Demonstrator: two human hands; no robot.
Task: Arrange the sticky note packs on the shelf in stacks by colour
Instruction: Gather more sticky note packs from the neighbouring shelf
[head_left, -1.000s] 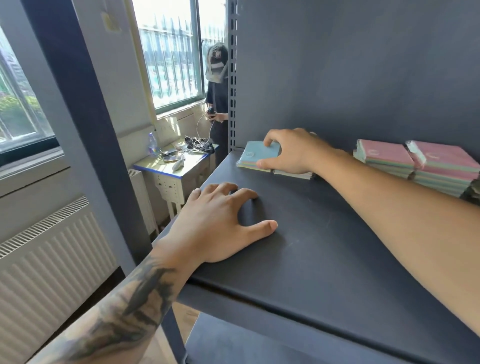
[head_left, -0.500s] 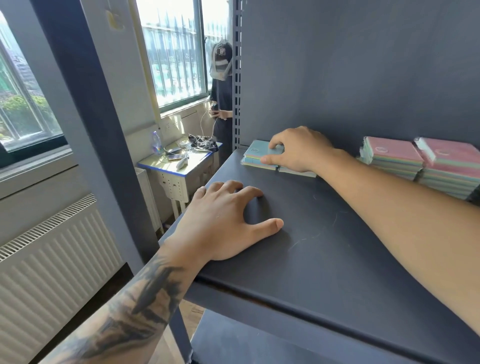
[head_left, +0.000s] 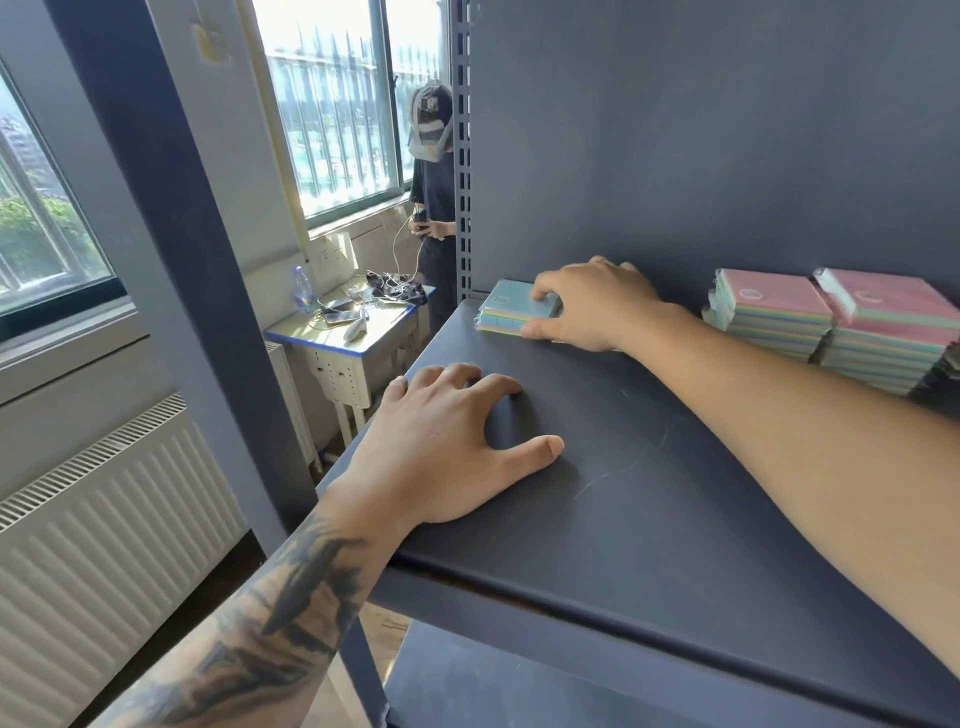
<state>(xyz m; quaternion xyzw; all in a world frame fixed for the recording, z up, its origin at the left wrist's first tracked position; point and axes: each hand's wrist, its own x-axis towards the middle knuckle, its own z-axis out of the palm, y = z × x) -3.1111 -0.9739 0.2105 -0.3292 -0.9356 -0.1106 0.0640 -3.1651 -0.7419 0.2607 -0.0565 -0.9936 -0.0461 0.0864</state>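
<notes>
Right hand (head_left: 597, 306) grips the blue-topped pack (head_left: 519, 307) at the shelf (head_left: 675, 493) corner.
Left hand (head_left: 447, 441) rests flat, fingers spread (holding nothing); square the pack's edges — release gently.

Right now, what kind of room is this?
Probably an office or classroom: a metal shelf holding sticky note packs, a small desk with cables, and a radiator below big windows.
</notes>
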